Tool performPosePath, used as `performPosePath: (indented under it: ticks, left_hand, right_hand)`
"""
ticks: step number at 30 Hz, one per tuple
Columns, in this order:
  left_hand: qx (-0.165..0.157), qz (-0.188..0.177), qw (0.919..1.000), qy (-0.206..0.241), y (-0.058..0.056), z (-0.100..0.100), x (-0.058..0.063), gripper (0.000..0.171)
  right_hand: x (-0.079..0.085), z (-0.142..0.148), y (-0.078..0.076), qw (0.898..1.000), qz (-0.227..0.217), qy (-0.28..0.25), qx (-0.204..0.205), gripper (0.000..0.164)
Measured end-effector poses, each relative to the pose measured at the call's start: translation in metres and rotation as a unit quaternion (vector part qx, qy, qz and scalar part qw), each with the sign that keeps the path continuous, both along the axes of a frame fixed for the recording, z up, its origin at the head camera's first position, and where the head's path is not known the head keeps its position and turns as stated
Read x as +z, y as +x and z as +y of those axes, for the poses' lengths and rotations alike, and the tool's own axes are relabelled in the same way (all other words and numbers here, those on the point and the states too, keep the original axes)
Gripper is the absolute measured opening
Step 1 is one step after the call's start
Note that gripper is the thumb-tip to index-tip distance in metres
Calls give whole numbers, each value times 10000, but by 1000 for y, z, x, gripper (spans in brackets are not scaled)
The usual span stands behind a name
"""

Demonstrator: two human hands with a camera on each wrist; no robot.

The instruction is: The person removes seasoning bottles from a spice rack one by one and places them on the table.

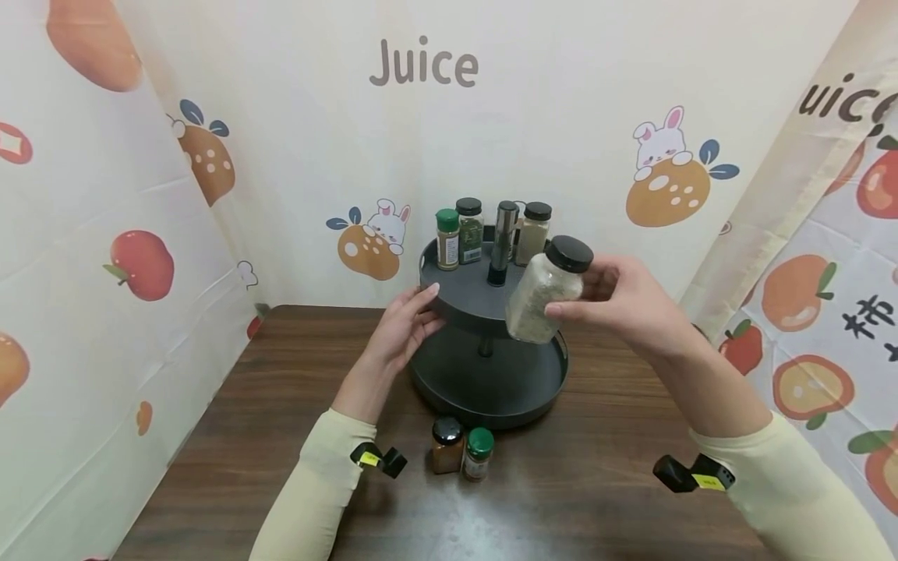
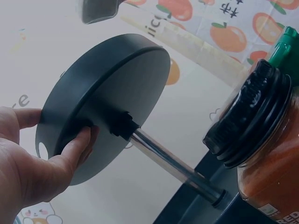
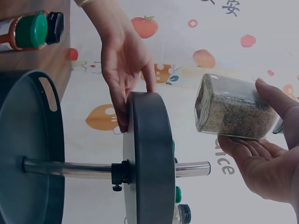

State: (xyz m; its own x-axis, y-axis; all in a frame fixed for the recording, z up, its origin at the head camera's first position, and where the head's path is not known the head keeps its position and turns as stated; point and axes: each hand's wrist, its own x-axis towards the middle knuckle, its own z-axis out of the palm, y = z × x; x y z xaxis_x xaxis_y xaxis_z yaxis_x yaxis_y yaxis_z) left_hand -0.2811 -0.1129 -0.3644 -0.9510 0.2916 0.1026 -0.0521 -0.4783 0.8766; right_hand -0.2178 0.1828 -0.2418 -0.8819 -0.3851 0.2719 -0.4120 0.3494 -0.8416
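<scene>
One tilted, square-sided glass jar (image 1: 536, 305)

At seven o'clock in the head view, a pale yellow left sleeve (image 1: 316, 483) is seen, and a black left camera (image 1: 394, 463) is worn on it, marked by a yellow label (image 1: 369, 460)! Over at four o'clock, a matching right sleeve (image 1: 793, 491) is shown, fitted with a black right camera (image 1: 673, 473), yellow-tagged too; left hand (image 1: 401, 327) and right hand (image 1: 634, 308) are seen bare.
</scene>
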Motion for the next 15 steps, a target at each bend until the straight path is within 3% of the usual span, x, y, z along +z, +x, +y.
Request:
performPosePath:
  ticks: [15]
  left_hand:
    - [36, -45, 10000, -8, 0, 0, 2, 58]
  right_hand:
    - [-40, 18, 37, 9988, 165, 199, -424, 35]
